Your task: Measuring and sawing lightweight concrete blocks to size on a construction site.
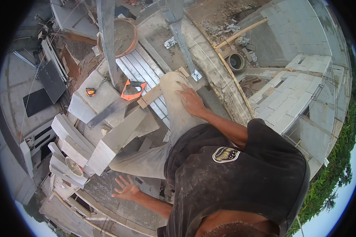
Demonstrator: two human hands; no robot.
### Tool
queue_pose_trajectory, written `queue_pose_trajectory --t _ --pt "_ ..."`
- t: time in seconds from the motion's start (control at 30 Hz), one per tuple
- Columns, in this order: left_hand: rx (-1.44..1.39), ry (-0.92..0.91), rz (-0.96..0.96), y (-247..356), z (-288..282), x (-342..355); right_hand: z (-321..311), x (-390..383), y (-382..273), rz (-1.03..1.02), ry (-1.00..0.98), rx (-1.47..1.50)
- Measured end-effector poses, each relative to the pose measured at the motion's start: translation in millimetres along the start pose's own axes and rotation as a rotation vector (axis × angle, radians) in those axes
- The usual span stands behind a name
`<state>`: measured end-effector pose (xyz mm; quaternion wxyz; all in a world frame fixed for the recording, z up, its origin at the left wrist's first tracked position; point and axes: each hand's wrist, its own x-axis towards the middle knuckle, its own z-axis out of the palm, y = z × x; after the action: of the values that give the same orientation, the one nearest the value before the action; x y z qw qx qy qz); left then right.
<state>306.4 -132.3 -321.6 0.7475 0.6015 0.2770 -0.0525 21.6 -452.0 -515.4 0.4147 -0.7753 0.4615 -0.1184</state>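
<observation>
My left hand (126, 189) hangs in the air at the lower left, its fingers spread with nothing in them. My right hand (190, 99) rests on my bent knee in dusty trousers (171, 89), fingers stretched out and holding nothing. Ahead of me lies a handsaw (110, 113) with an orange and black handle, its blade stretching over pale grey blocks. An orange tape measure (90, 92) sits on a block (103, 100) beyond the saw. Nearest my left hand stands a large pale block (105, 152), apart from it.
A wooden board (151, 95) crosses ribbed metal planks (142, 65) by my knee. Further off is a round tub (124, 37) of grey mix, with an upright post (106, 39) before it. More blocks (70, 138) and a small bowl (74, 166) lie left. A block wall (292, 91) stands right.
</observation>
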Motion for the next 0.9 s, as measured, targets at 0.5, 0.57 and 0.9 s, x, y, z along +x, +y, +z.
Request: queue_pose_trajectory --t 0.5,0.57,0.9 --pt "1.301 0.157 0.576 -59.0 -42.8 60.1 32.8 28.9 5.3 0.065 0.068 -0.155" --pt "0.817 0.370 0.340 -31.9 -25.5 61.3 33.5 46.8 7.8 0.083 0.043 -0.138" --pt "0.360 -0.196 1.428 133.4 127.2 -75.4 -40.7 27.8 -21.0 0.005 -0.362 0.086"
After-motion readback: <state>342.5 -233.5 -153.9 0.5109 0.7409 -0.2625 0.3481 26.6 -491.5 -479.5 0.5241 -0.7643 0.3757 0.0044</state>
